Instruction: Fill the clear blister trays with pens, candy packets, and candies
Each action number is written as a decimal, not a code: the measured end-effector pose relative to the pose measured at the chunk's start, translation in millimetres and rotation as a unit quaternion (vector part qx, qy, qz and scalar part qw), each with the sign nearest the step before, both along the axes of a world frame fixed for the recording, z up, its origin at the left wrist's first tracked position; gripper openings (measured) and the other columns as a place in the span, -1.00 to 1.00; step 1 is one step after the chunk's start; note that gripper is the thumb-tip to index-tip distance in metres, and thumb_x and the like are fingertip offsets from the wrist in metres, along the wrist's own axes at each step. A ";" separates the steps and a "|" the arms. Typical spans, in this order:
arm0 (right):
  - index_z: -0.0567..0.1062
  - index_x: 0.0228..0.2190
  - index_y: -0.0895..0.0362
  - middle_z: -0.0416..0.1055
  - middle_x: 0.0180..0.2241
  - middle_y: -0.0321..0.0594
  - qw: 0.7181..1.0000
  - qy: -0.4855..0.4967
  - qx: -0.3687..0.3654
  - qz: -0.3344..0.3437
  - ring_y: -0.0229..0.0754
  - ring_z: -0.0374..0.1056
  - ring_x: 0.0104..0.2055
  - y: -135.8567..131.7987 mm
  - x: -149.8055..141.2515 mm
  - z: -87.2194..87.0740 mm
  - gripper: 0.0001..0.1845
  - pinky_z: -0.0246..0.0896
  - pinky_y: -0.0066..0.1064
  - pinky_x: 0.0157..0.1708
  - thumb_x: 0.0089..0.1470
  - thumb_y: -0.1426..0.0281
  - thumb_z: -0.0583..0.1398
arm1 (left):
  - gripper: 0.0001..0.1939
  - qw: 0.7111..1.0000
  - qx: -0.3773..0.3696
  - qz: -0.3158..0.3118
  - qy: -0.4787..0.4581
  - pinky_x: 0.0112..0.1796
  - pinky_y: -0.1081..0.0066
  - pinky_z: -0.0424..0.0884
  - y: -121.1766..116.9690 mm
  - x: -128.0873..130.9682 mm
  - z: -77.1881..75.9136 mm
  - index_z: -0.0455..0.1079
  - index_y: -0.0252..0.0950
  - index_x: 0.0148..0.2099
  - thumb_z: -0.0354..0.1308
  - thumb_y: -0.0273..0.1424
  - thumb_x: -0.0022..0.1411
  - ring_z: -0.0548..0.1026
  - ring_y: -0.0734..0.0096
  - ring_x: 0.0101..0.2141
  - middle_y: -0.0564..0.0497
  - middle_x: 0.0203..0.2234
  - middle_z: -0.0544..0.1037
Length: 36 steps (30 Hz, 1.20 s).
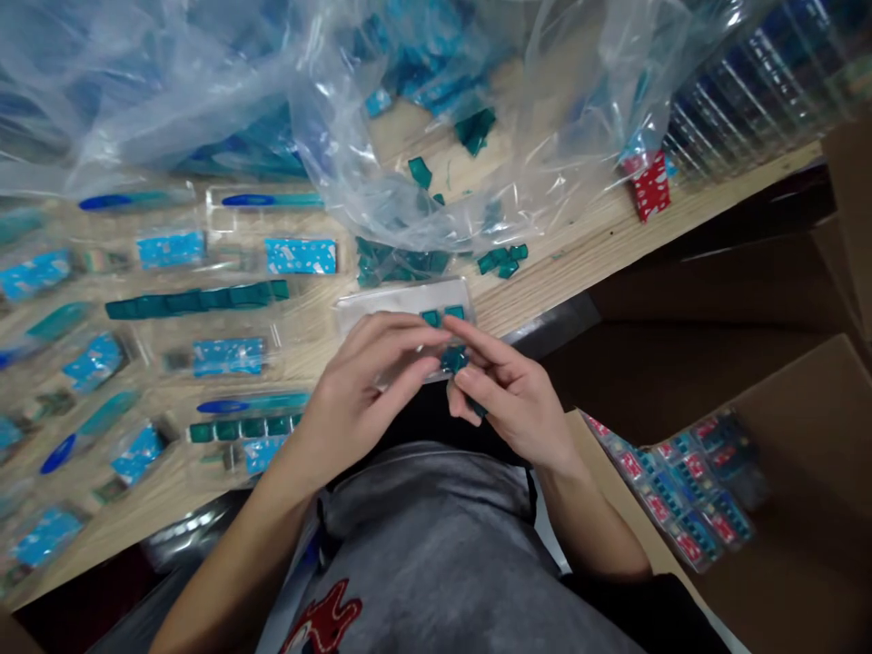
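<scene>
A clear plastic case lies at the table's front edge, partly hidden under my hands. Two small translucent teal squares sit at its right end. My right hand is curled around a few teal pieces, held between thumb and fingers, with its index finger stretched toward the squares. My left hand is over the case, its fingers stretched and thumb apart, the fingertips close to the right index finger. Nothing shows in it. Loose teal pieces lie just beyond the case.
Several clear trays with blue patterned packets, blue-and-teal pens and teal strips cover the left. Plastic bags lie at the back, a red packet to the right. A cardboard box with finished-looking packs stands low right.
</scene>
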State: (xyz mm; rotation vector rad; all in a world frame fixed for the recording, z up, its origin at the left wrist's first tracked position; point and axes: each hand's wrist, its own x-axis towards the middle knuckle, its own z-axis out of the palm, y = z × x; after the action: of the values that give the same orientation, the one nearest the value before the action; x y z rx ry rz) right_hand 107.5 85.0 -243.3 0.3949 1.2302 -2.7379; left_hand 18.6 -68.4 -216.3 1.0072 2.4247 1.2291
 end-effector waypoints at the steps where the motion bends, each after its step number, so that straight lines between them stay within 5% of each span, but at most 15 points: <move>1: 0.40 0.08 0.07 0.42 -0.50 -0.38 1.000 0.005 -0.009 0.002 -0.37 0.28 -0.55 -0.4 -0.3 2.8 -0.53 0.15 -0.55 -0.60 0.14 0.32 0.30 | -0.79 0.999 0.003 -0.025 -0.020 -0.03 0.34 0.42 -3.2 1.7 6.5 0.44 -0.15 0.02 0.10 -0.44 0.37 0.49 0.36 -0.05 0.01 -0.10 0.52; 4: 0.36 0.00 0.04 0.47 -0.41 -0.35 0.999 0.000 -0.053 0.011 -0.38 0.33 -0.54 -2.3 -0.8 9.5 -0.58 0.14 -0.58 -0.62 0.14 0.26 0.31 | -0.76 0.998 0.025 -0.049 -0.039 -0.02 0.30 0.45 -9.3 8.1 16.3 0.42 -0.11 0.04 0.15 -0.41 0.35 0.49 0.32 -0.03 -0.01 -0.08 0.52; 8: 0.39 -0.17 0.08 0.44 -0.55 -0.39 0.994 -0.014 -0.106 0.016 -0.40 0.25 -0.61 -10.0 0.4 15.4 -0.76 0.07 -0.60 -0.64 0.19 0.25 0.27 | -0.65 0.997 0.064 -0.006 0.032 -0.08 0.33 0.47 -9.6 19.5 14.6 0.36 -0.10 0.08 0.22 -0.50 0.28 0.51 0.36 -0.09 0.03 -0.15 0.54; 13: 0.42 -0.26 0.09 0.39 -0.60 -0.43 0.995 -0.028 -0.085 -0.033 -0.39 0.27 -0.60 -22.4 2.1 23.0 -0.74 0.08 -0.61 -0.64 0.12 0.25 0.33 | -0.62 0.992 0.054 0.005 0.116 -0.13 0.36 0.49 -9.9 29.8 13.3 0.35 -0.13 0.05 0.22 -0.59 0.25 0.53 0.38 -0.13 0.02 -0.16 0.55; 19: 0.47 -0.27 0.11 0.36 -0.59 -0.42 0.999 -0.014 -0.023 -0.037 -0.42 0.26 -0.60 -24.9 1.8 24.2 -0.84 0.08 -0.62 -0.63 0.19 0.28 0.26 | -0.69 0.986 0.153 0.054 -0.036 -0.05 0.39 0.49 -14.5 31.8 10.0 0.38 -0.15 -0.01 0.19 -0.60 0.27 0.53 0.42 -0.09 0.03 -0.17 0.54; 22: 0.45 -0.25 0.12 0.42 -0.48 -0.37 0.995 -0.033 -0.045 -0.078 -0.44 0.24 -0.61 -20.5 1.5 9.3 -0.81 0.01 -0.61 -0.66 0.16 0.27 0.27 | -0.81 0.984 0.147 0.095 -0.017 -0.19 0.44 0.50 3.4 19.9 -1.9 0.38 -0.19 -0.09 0.18 -0.55 0.28 0.54 0.45 -0.22 0.06 -0.28 0.52; 25: 0.39 -0.33 0.12 0.43 -0.51 -0.38 0.984 -0.099 -0.036 -0.142 -0.45 0.16 -0.66 -11.1 3.3 -10.0 -0.64 -0.10 -0.60 -0.71 0.00 0.18 0.38 | -0.88 0.993 0.082 0.042 0.074 -0.22 0.43 0.47 38.7 -2.7 -26.1 0.37 -0.24 -0.12 0.14 -0.52 0.31 0.52 0.44 -0.27 0.04 -0.31 0.52; 30: 0.46 -0.33 0.14 0.45 -0.50 -0.35 0.966 -0.153 -0.006 -0.210 -0.45 0.15 -0.64 6.4 9.0 -23.9 -0.55 -0.09 -0.57 -0.69 -0.18 0.16 0.46 | -0.72 0.982 -0.057 -0.049 0.172 0.03 0.20 0.41 77.2 -23.4 -57.8 0.42 -0.38 -0.01 -0.06 -0.61 0.35 0.48 0.18 0.01 -0.22 -0.01 0.52; 33: 0.52 -0.23 0.11 0.51 -0.39 -0.29 0.969 -0.144 0.004 -0.200 -0.40 0.23 -0.56 11.7 8.9 -22.2 -0.56 0.03 -0.53 -0.65 -0.17 0.22 0.44 | -0.69 0.989 -0.036 -0.037 0.136 0.09 0.22 0.40 64.2 -16.6 -46.9 0.40 -0.35 0.08 -0.07 -0.55 0.40 0.46 0.24 0.07 -0.19 0.05 0.50; 36: 0.48 -0.10 0.08 0.50 -0.46 -0.34 0.984 -0.106 0.014 -0.141 -0.36 0.25 -0.58 11.1 5.4 -17.6 -0.53 0.12 -0.49 -0.63 -0.05 0.20 0.38 | -0.76 0.997 -0.012 -0.041 0.060 0.01 0.32 0.45 39.5 -8.7 -19.7 0.43 -0.24 0.04 0.04 -0.49 0.39 0.52 0.34 -0.02 -0.05 -0.07 0.56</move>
State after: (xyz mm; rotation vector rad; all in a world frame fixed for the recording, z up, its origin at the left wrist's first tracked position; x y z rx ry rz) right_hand 112.9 96.1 -260.9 0.9034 1.2410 -2.8103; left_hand 9.9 -28.9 -236.0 1.1938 2.4526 1.1415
